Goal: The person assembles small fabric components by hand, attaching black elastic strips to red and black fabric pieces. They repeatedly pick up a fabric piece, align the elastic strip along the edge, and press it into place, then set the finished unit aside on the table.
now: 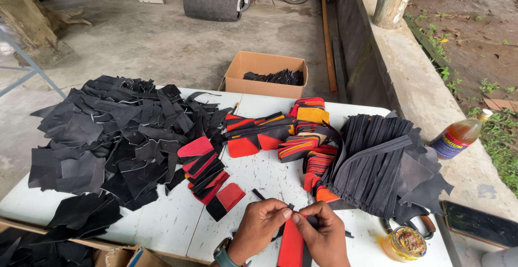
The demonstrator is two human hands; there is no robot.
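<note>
Head view: white table (270,178) on concrete floor (145,45); cardboard box (265,73) behind.

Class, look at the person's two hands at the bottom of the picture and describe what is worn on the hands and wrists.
Both hands are bare: no gloves and no rings show. The left hand has a wristwatch with a teal-green strap at the wrist. The right hand shows no watch or band, though its wrist is cut off by the picture's edge. No sleeves reach the wrists.
</note>
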